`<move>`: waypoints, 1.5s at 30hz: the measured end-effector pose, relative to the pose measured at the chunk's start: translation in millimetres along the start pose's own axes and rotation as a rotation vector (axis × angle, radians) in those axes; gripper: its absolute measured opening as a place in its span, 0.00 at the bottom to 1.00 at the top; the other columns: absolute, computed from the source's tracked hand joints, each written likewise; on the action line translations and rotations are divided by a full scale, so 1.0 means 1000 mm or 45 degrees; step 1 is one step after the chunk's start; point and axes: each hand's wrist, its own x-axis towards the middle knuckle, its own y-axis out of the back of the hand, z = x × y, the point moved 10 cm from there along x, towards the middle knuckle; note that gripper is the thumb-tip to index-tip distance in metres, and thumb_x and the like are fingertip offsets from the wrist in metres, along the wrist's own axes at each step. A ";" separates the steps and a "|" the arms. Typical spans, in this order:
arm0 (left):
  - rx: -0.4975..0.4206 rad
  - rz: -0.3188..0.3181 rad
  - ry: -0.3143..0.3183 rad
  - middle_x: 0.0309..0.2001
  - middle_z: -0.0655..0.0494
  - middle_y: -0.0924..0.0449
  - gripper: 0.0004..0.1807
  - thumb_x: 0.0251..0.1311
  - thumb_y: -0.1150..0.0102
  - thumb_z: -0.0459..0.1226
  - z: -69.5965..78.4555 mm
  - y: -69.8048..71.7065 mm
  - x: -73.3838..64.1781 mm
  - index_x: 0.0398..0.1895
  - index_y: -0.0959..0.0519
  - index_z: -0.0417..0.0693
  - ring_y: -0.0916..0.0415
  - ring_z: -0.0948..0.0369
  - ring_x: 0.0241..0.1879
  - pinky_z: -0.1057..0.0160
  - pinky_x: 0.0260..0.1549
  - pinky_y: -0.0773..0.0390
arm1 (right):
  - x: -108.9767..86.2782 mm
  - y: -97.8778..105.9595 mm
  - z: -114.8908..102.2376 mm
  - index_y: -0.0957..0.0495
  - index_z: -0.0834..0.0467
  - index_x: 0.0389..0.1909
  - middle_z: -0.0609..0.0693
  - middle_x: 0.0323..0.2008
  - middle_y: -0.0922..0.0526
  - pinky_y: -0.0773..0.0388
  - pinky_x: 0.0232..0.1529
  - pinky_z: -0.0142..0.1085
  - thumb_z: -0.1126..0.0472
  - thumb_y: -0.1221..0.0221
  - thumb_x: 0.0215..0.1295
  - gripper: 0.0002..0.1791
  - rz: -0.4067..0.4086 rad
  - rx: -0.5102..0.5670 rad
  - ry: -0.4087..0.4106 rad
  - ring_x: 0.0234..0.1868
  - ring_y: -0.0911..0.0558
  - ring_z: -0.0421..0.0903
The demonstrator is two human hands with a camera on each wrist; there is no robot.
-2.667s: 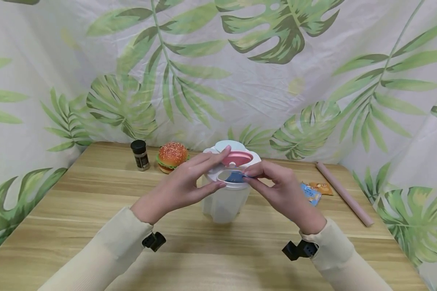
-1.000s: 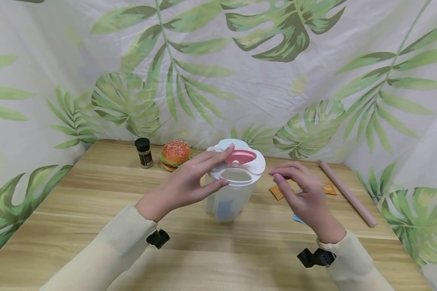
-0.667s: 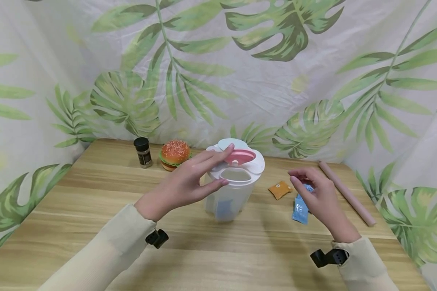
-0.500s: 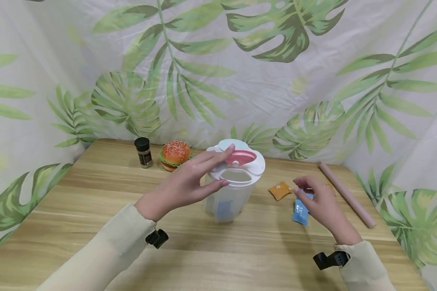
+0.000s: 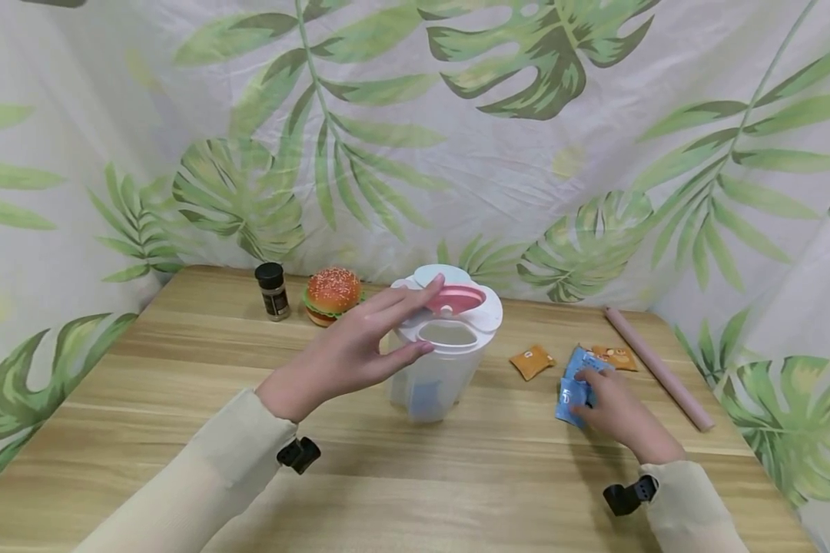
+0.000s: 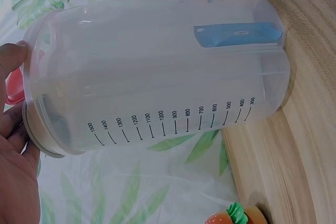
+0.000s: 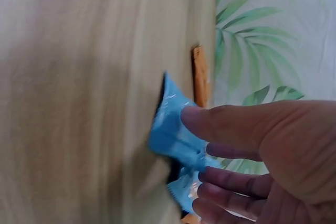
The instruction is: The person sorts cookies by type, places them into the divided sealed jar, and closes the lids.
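A translucent container with a white lid stands upright on the table. Its pink flap is raised beside an uncovered opening, and a blue packet lies inside near the bottom. My left hand rests on the lid, fingers extended across the top and thumb at the front rim. To the right, my right hand is over two blue snack packets. Its thumb touches the nearer packet and the other fingers are spread apart from the thumb, close to the second one.
One orange packet lies between the container and the blue packets; another orange packet is behind them. A pink rod lies at the right. A seasoning jar and a toy burger stand at the back left.
The blue packet in my right hand has dropped through the lid opening into the container. The right hand has then moved right and down to the blue packets; the left stays on the lid.
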 end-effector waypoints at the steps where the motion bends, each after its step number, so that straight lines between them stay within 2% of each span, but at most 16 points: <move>1: 0.001 -0.004 0.005 0.60 0.51 0.19 0.43 0.66 0.28 0.39 -0.001 -0.001 0.000 0.81 0.37 0.48 0.22 0.59 0.61 0.56 0.62 0.19 | 0.000 -0.001 0.002 0.23 0.75 0.57 0.72 0.48 0.18 0.19 0.47 0.59 0.62 0.27 0.62 0.27 0.006 0.000 -0.003 0.48 0.19 0.66; 7: 0.004 -0.007 0.011 0.61 0.51 0.19 0.43 0.66 0.29 0.39 -0.001 -0.002 0.001 0.82 0.38 0.49 0.23 0.58 0.62 0.56 0.63 0.19 | -0.002 -0.003 0.011 0.24 0.77 0.57 0.77 0.49 0.22 0.20 0.44 0.58 0.64 0.27 0.61 0.28 0.056 0.042 -0.030 0.46 0.20 0.64; 15: 0.011 -0.004 0.009 0.59 0.52 0.19 0.44 0.66 0.28 0.39 -0.002 -0.001 0.000 0.82 0.38 0.49 0.22 0.59 0.60 0.55 0.63 0.19 | -0.001 -0.002 0.012 0.24 0.73 0.49 0.69 0.44 0.19 0.19 0.46 0.56 0.65 0.26 0.59 0.23 0.123 0.076 -0.020 0.44 0.19 0.59; 22: 0.019 0.002 0.007 0.59 0.51 0.19 0.44 0.65 0.28 0.39 0.000 0.000 0.000 0.82 0.38 0.48 0.22 0.57 0.61 0.53 0.63 0.19 | -0.003 0.001 0.016 0.27 0.70 0.47 0.59 0.36 0.20 0.24 0.37 0.40 0.68 0.29 0.62 0.19 0.142 0.185 -0.041 0.37 0.23 0.48; 27: 0.015 -0.007 0.014 0.59 0.51 0.19 0.44 0.65 0.28 0.39 -0.001 -0.001 -0.001 0.82 0.38 0.49 0.22 0.58 0.60 0.54 0.62 0.18 | -0.007 0.003 0.020 0.26 0.68 0.49 0.60 0.40 0.17 0.22 0.35 0.33 0.70 0.33 0.66 0.16 0.186 0.255 -0.049 0.37 0.22 0.44; 34: 0.021 -0.005 0.018 0.59 0.51 0.19 0.44 0.66 0.28 0.38 -0.001 -0.002 0.000 0.82 0.38 0.49 0.21 0.57 0.61 0.52 0.64 0.19 | -0.011 0.010 0.022 0.23 0.66 0.52 0.60 0.45 0.15 0.20 0.40 0.29 0.69 0.37 0.72 0.12 0.286 0.336 -0.037 0.40 0.22 0.35; 40: 0.015 0.004 0.011 0.59 0.51 0.19 0.43 0.65 0.28 0.38 -0.001 -0.001 -0.001 0.82 0.38 0.48 0.21 0.57 0.61 0.51 0.64 0.20 | -0.011 0.004 0.027 0.23 0.69 0.56 0.60 0.42 0.16 0.15 0.36 0.29 0.68 0.38 0.74 0.14 0.250 0.529 -0.099 0.36 0.21 0.30; 45: 0.014 0.010 0.001 0.60 0.50 0.19 0.44 0.65 0.28 0.38 -0.002 -0.001 0.000 0.82 0.38 0.48 0.21 0.57 0.61 0.52 0.62 0.18 | -0.012 0.001 0.030 0.26 0.72 0.61 0.65 0.47 0.16 0.11 0.41 0.33 0.65 0.40 0.76 0.19 0.221 0.705 -0.156 0.37 0.17 0.28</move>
